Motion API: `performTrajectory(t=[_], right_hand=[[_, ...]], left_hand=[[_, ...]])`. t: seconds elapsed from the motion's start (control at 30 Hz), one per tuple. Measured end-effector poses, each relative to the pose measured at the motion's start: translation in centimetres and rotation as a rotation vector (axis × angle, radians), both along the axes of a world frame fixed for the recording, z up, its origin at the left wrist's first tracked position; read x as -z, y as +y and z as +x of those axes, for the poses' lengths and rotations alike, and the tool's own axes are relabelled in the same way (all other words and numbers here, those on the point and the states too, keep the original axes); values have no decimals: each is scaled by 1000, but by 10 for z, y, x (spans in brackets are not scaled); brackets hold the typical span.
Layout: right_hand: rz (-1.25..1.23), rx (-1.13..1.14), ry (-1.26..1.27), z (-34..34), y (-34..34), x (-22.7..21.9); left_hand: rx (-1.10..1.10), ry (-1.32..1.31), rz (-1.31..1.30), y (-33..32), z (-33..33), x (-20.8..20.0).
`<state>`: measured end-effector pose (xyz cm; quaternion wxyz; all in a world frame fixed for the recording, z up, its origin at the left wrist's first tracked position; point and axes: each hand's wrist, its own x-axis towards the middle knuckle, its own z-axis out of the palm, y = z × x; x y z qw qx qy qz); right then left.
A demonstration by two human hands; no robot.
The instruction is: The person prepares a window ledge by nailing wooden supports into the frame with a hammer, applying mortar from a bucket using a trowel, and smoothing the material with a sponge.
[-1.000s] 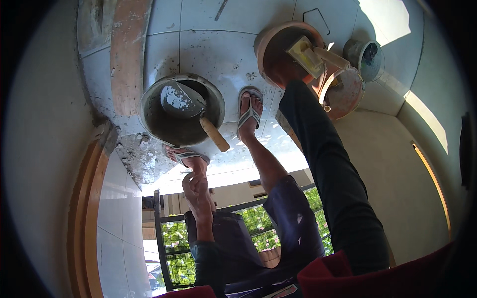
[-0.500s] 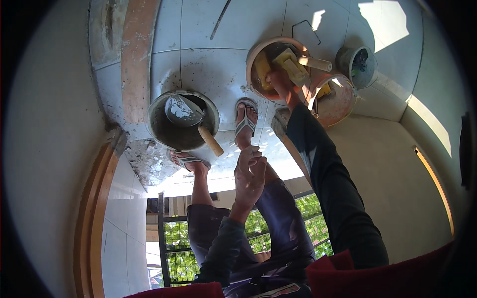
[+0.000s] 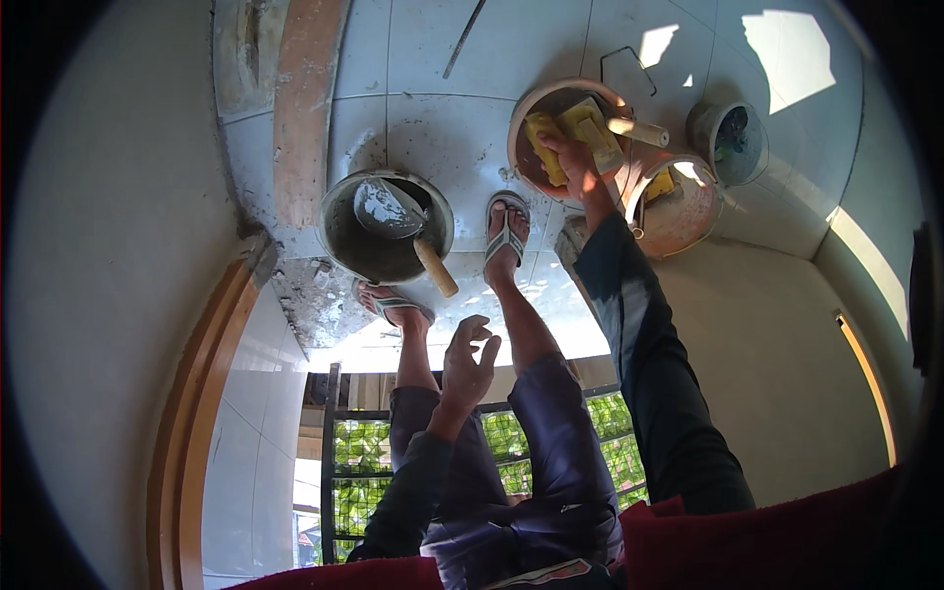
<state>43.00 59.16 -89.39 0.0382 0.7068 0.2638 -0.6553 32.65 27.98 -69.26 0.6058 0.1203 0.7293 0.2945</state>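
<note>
My right hand [image 3: 580,169] reaches into a round orange bucket [image 3: 517,167] and grips a yellow sponge [image 3: 542,149] at its left side. Beside the sponge lies a yellow, rectangular float-like tool [image 3: 602,138], with a wooden handle [image 3: 639,132] sticking out over the rim. My left hand [image 3: 466,366] hangs in front of my knees, its fingers loosely curled and apart, holding nothing. To its upper left stands a dark bucket [image 3: 332,231] with grey residue. A trowel blade [image 3: 385,208] lies inside, and its wooden handle [image 3: 436,268] leans out over the front rim.
A tilted orange container [image 3: 696,211] adjoins the bucket; a grey pail [image 3: 755,147] stands farther right. A plank [image 3: 303,118] lies on the tiled floor at left, with rubble [image 3: 320,300] near the wooden door frame [image 3: 202,393]. A metal mesh [image 3: 362,492] is behind my legs.
The sponge in my right hand has shifted right, toward the float-like tool. My left hand has dropped lower and its fingers have spread apart. The whole view has shifted slightly.
</note>
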Motion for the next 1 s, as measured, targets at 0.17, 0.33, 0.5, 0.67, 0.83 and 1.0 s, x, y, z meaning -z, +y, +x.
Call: performTrajectory(t=[0.17,0.33,0.5,0.67,0.83,1.0], right_hand=[[-2,-94,171,5,11,-38],[-149,-2,222,19,34,-66],[31,-378,286,3,52,-88],[187,-966,115,3,78,-123],[290,-1149,149,1,85,-166],[271,-1253,229,-28,96,-247]], left_hand=[[24,-125,52,67,41,27],[351,383,408,139,90,59],[573,815,492,189,108,147],[857,390,404,219,110,137],[463,258,416,248,80,86],[275,175,444,236,32,70]])
